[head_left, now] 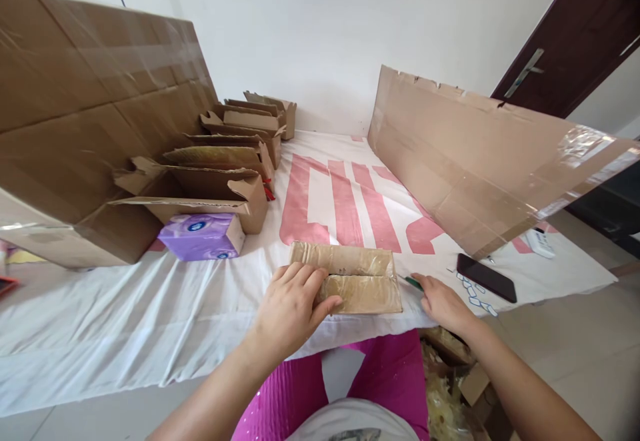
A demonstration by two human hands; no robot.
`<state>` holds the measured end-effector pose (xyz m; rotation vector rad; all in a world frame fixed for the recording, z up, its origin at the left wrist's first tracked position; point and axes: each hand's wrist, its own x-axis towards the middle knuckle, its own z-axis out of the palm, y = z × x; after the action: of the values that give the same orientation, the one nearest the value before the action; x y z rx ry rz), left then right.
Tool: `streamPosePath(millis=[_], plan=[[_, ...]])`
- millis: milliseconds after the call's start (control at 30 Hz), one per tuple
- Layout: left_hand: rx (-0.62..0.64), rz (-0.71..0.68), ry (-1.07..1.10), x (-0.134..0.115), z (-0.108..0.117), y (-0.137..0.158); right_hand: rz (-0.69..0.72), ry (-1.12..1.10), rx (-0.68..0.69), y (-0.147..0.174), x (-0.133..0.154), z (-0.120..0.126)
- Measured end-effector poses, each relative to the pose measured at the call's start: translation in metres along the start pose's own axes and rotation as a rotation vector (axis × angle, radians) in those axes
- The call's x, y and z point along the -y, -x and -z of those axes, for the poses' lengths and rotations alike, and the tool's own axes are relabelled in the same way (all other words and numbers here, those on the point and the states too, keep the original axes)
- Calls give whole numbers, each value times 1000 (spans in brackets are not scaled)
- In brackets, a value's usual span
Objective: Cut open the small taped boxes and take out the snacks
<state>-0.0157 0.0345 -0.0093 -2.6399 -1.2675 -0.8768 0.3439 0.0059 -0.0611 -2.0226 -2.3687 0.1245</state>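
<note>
A small taped cardboard box (363, 292) lies flat at the near edge of the cloth-covered table. Across its left end rests my left hand (295, 294), fingers over the top and thumb towards the near side, gripping it. Clear tape shines along the box's middle seam and right end. Just right of the box, my right hand (440, 300) is closed around a green-handled knife (413, 282). Its thin tip points left at the box's right edge; whether it touches cannot be told. Most of the handle is hidden in the fingers.
Open cardboard boxes (210, 184) stand in a row at left, beside a purple tissue pack (200, 236) and a large carton (100, 114). A cardboard panel (465, 154) stands at right. A phone (487, 277) and small white labels (473, 291) lie near my right hand.
</note>
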Motion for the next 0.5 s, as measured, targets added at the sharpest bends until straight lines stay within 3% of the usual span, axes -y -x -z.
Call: streamPosePath(millis=[100, 200, 333, 500], plan=[[-14, 4, -20, 0, -3, 0, -86, -46, -135, -3, -12, 37], [-25, 5, -14, 0, -3, 1, 44, -91, -219, -7, -11, 88], [-53, -2, -20, 0, -3, 2, 284, 55, -9, -21, 21, 145], [-55, -10, -36, -1, -3, 2, 374, 256, 217, -47, 66, 172]])
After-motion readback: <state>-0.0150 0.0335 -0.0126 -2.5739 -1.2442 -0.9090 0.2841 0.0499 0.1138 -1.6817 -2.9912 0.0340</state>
